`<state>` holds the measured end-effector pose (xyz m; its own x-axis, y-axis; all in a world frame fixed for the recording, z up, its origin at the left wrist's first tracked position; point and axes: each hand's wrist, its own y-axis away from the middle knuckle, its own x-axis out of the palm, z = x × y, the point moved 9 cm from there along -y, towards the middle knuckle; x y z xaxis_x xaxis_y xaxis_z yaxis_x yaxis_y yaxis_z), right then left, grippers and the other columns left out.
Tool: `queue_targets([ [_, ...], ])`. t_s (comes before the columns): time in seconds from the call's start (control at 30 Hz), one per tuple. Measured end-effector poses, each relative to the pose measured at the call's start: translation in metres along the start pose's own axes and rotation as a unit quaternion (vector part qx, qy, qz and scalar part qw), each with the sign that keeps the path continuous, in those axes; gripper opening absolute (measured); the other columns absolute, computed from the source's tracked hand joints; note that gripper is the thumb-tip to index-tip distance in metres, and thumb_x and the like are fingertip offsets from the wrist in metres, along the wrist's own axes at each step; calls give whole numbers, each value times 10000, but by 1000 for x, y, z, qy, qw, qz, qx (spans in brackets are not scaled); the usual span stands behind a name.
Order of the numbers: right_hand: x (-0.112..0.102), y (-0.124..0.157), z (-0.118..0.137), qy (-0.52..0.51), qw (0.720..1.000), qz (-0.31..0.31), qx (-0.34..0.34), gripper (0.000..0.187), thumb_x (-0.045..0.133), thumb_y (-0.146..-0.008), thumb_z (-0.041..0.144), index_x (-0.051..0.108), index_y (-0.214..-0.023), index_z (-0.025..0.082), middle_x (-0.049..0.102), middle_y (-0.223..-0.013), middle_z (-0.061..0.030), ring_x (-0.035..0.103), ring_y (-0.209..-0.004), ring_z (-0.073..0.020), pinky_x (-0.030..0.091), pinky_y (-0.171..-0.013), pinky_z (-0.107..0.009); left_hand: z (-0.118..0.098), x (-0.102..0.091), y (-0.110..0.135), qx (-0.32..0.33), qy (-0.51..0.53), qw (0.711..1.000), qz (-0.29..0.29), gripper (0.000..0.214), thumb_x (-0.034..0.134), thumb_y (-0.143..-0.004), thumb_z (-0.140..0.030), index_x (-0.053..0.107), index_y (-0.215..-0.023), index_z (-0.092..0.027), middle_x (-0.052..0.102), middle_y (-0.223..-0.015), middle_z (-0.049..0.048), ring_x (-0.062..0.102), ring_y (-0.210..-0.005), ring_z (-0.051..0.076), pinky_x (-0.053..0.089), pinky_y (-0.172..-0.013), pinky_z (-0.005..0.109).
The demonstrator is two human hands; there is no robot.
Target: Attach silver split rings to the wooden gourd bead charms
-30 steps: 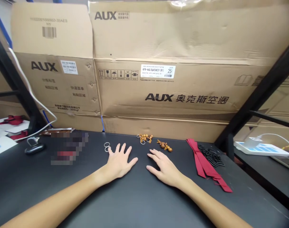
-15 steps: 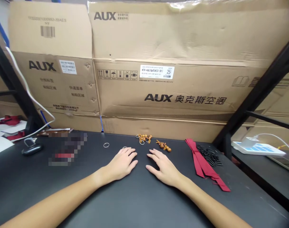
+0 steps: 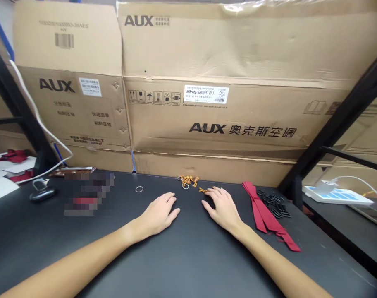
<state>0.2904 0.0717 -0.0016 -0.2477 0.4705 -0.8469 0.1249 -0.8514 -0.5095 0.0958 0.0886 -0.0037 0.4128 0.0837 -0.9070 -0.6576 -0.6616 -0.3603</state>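
My left hand (image 3: 159, 213) lies palm down on the black table (image 3: 163, 265), its fingers stretched out and thumb apart. A metal split ring (image 3: 139, 189) lies to its left. My right hand (image 3: 222, 209) is over a beaded charm, which its fingers mostly cover; only the orange cord (image 3: 202, 190) shows at the fingertips. The thumb stands apart from the fingers, and no firm grip on the charm is visible. Beyond and between the hands sits a small cluster of orange-brown beaded charms with metal rings (image 3: 188, 181).
Red ribbon strips (image 3: 266, 213) and a pile of black clips (image 3: 273, 205) lie at the right. A black oval object (image 3: 43, 193) is at the left. Cardboard boxes (image 3: 238, 111) stand behind the table; a white power strip (image 3: 337, 195) sits beyond the right frame post.
My right hand has moved right and away from me, over the single beaded charm. The left hand has barely moved; the ring edge that showed by its fingertips is now hidden.
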Motion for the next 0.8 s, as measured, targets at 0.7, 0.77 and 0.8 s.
queue_targets([
  [0.7,-3,9,36,-125,989,40,-66,197,453,-889,204,611,-1005,192,607,-906,-76,561,-863,-230,470,-810,-377,-3,-10,-4,23,80,997,-8,135,491,-915,-260,615,-908,-209,608,-962,44,554,-904,204,449,-838,363],
  [0.77,-3,9,38,-126,988,46,-71,205,450,-897,212,612,-1022,192,599,-892,-75,559,-851,-227,473,-791,-371,-5,-10,-4,37,91,995,3,155,499,-921,-272,636,-972,-220,604,-992,45,549,-938,204,441,-871,367],
  [0.8,-3,10,39,-126,988,48,-74,211,446,-901,213,614,-1028,194,595,-880,-74,558,-844,-225,474,-781,-368,-6,-9,-4,41,94,995,7,170,497,-927,-274,642,-1000,-224,602,-997,45,546,-946,203,438,-884,368],
])
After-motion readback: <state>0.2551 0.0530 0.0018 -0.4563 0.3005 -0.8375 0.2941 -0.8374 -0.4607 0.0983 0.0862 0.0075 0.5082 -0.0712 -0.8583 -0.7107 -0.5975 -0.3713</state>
